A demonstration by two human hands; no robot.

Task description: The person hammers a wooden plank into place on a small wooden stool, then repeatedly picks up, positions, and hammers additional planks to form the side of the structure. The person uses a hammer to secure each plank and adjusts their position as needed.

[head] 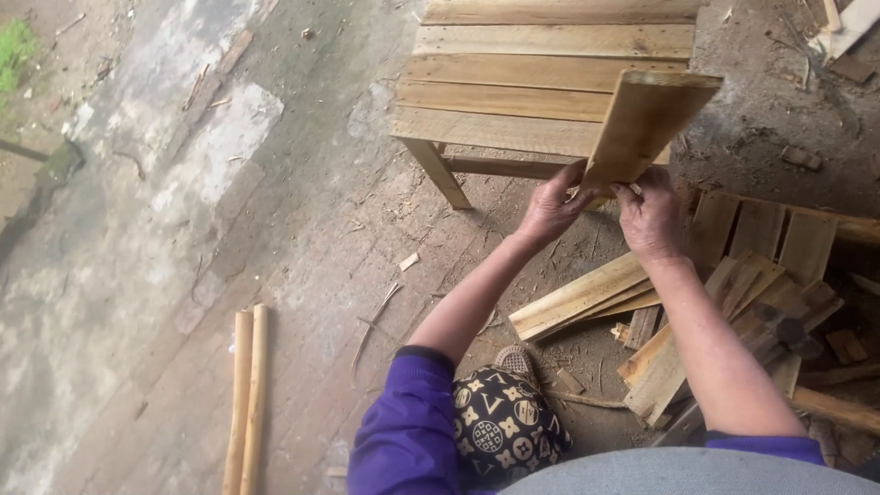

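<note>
Plank (pixel 646 124) gripped at its lower end in my left hand (pixel 550 209) and right hand (pixel 649 215), held off the slatted bench (pixel 513 87), not yet laid; more planks (pixel 587 295) wait on the ground.

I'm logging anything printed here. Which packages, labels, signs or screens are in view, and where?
None: no package, label, sign or screen shows.
Both hands, left hand and right hand, hold a bare plank.
Nearest to print: patterned cloth at the knee, dark with pale motifs.
</note>
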